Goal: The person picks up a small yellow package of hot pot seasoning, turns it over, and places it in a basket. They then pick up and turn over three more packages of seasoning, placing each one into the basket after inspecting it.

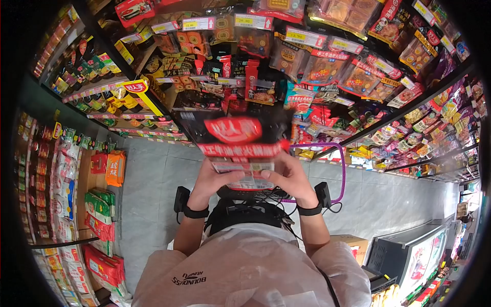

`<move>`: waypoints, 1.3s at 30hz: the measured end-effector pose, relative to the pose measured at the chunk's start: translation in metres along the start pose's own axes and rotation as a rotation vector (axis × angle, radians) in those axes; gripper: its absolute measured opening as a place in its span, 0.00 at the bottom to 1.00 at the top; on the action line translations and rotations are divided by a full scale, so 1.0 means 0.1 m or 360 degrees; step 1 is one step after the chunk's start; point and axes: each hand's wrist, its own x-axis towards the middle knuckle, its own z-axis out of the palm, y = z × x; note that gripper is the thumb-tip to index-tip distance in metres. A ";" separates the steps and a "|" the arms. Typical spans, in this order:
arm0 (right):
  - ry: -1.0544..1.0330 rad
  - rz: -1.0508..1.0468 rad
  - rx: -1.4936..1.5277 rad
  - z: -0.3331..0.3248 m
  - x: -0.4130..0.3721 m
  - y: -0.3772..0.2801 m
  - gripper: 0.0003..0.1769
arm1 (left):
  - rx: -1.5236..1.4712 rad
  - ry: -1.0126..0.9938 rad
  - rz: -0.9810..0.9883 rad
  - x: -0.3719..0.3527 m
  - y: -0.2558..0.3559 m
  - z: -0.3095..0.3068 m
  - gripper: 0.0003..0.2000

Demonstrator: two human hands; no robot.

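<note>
Both hands hold a black and red hotpot seasoning packet [232, 135] upright in front of my chest. Its top edge is blurred, and a printed label panel shows near the bottom. My left hand [210, 180] grips the lower left side, thumb lying across the label. On the lower right, my right hand [287, 176] grips it with the thumb pressed on the front. The other fingers of both hands are mostly hidden behind the packet. Dark bands with small boxes circle both wrists. Beyond the packet hang similar red and black seasoning packets [325, 66].
Shelves with price tags [253, 21] rise ahead. More shelves of snack bags [419, 120] stand right, and packets [99, 207] line a low left shelf. A purple rail [342, 169] curves beside my right hand above grey floor [146, 176]. A cardboard box [353, 244] and display cabinet [409, 253] stand lower right.
</note>
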 end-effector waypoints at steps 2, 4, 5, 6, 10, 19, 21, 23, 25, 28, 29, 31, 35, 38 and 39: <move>0.0064 0.0205 0.0111 -0.08 -0.03 -0.02 0.27 | -0.0003 -0.0006 -0.0077 0.01 0.01 0.09 0.18; 0.0078 -0.0258 0.0029 -0.17 0.03 -0.14 0.27 | 0.0352 -0.0089 -0.0018 0.03 -0.18 0.05 0.19; 0.0116 -0.0239 0.0220 -0.25 -0.01 -0.13 0.26 | 0.0525 -0.0126 0.0003 0.01 -0.28 0.03 0.20; 0.0028 -0.0338 -0.0226 -0.38 -0.02 -0.12 0.18 | 0.0518 -0.0120 0.0031 0.02 -0.34 0.05 0.21; -0.0009 -0.0174 -0.0712 -0.50 -0.07 -0.08 0.09 | 0.0502 -0.0143 -0.0120 0.03 -0.74 -0.05 0.19; -0.0112 0.0302 -0.0815 -0.70 -0.11 0.74 0.07 | 0.0888 -0.0172 -0.0393 0.10 -1.41 -0.28 0.21; -0.0197 0.0264 -0.0990 -0.65 -0.02 0.95 0.07 | 0.0703 -0.0090 -0.0382 0.04 -1.86 -0.40 0.22; -0.0308 0.0114 -0.1152 -0.66 0.12 1.36 0.07 | 0.0648 0.0047 -0.0352 -0.04 -2.39 -0.57 0.23; -0.0344 0.0246 -0.1336 -0.70 0.19 1.96 0.07 | 0.0817 0.0179 -0.0440 -0.09 -2.81 -0.74 0.24; -0.0409 0.0378 -0.1562 -0.75 0.25 2.86 0.12 | 0.0449 0.0338 -0.0780 -0.23 -3.44 -1.02 0.21; -0.0430 0.0460 -0.1626 -0.80 0.22 3.21 0.13 | 0.0192 0.0391 -0.0911 -0.29 -3.59 -1.11 0.19; -0.0486 0.0618 -0.1740 -0.85 0.19 3.87 0.16 | 0.0163 0.0309 -0.0954 -0.40 -3.67 -1.25 0.15; 0.0105 0.0843 -0.1551 -1.00 0.18 4.99 0.11 | 0.0111 0.0340 -0.1187 -0.76 -3.85 -1.44 0.10; 0.0223 0.1029 -0.1648 -1.35 0.08 6.00 0.12 | 0.0231 0.0282 -0.1380 -1.27 -4.10 -1.57 0.13; 0.0246 0.1006 -0.1695 -1.44 0.01 6.28 0.12 | 0.0247 0.0246 -0.1424 -1.44 -4.17 -1.61 0.14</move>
